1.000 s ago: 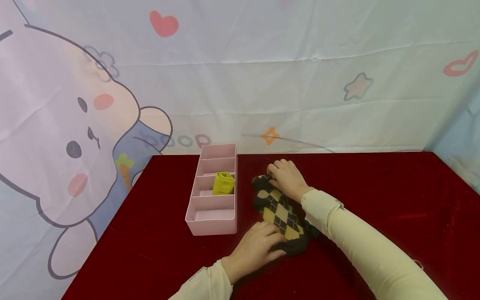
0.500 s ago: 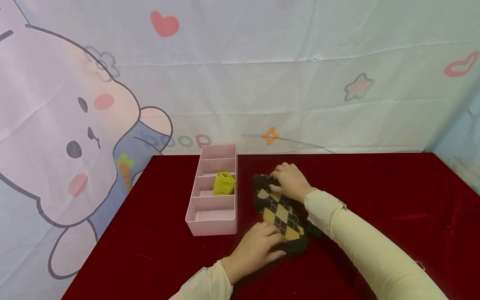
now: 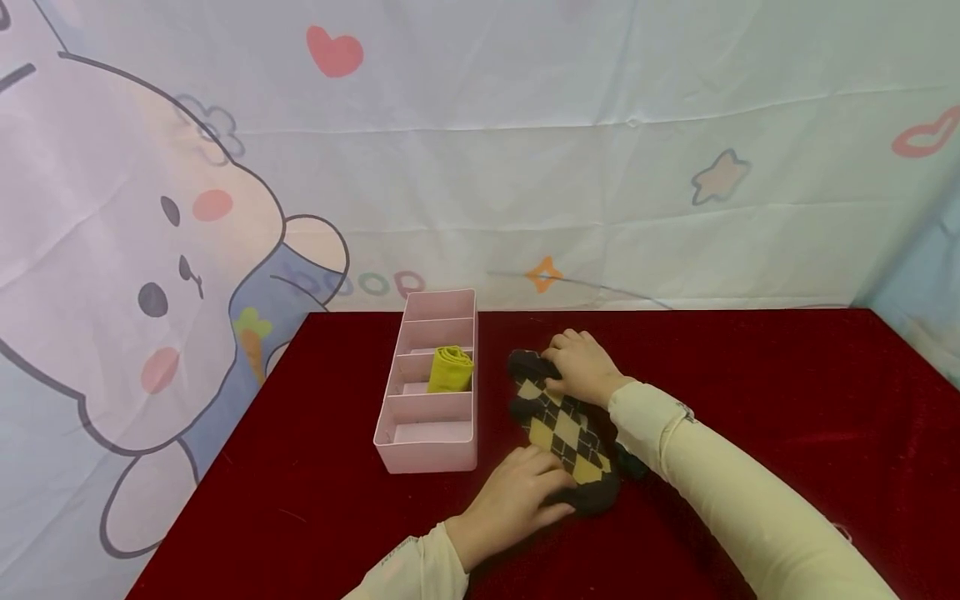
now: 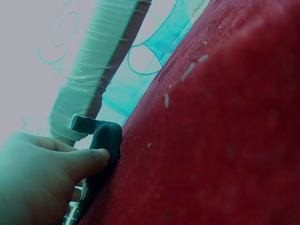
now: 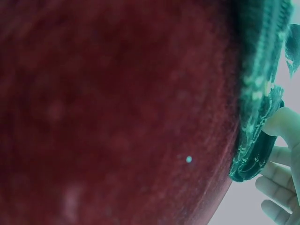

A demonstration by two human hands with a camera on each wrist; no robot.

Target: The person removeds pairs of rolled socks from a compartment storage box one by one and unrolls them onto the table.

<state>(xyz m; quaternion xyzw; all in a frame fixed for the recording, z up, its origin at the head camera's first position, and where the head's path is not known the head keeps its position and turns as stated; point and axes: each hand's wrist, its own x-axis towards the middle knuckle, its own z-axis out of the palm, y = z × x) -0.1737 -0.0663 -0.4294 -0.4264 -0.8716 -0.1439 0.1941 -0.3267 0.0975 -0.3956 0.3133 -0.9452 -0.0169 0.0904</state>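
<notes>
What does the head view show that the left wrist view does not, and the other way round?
Only the head view shows the pink divider box with a yellow roll, the right hand on the argyle socks, and the cartoon backdrop. Only the left wrist view shows a fingertip pressing the socks' dark edge. Both show the left hand and red tablecloth.

A table draped in dark red velvet cloth (image 3: 750,375) stands against a pale fabric backdrop (image 3: 525,167) printed with a cartoon rabbit (image 3: 150,267), hearts and stars, evenly lit.
</notes>
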